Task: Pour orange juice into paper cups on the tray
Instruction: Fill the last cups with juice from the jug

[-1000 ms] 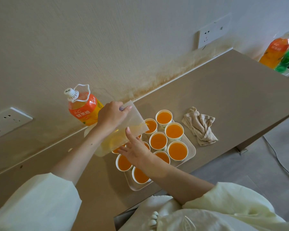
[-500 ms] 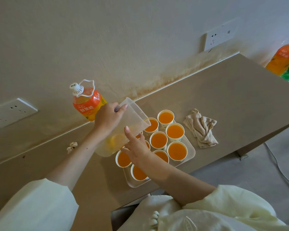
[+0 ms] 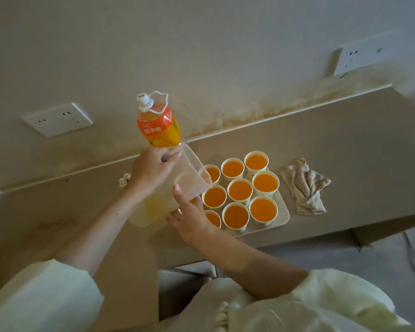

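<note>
Left hand (image 3: 151, 171) grips the tilted jug (image 3: 161, 204); the open right hand (image 3: 192, 219) steadies its side. Tip slowly, with the spout over the back-left paper cup (image 3: 215, 174) — the jug looks nearly empty.

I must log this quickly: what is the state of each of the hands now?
Left hand: closed, holding the clear pitcher.
Right hand: open, index finger straight against the pitcher's side.

Translucent plastic jug (image 3: 177, 185), white paper cups (image 3: 264, 182), crumpled cloth rag (image 3: 306, 185), matt smooth beige counter (image 3: 333, 140).
</note>
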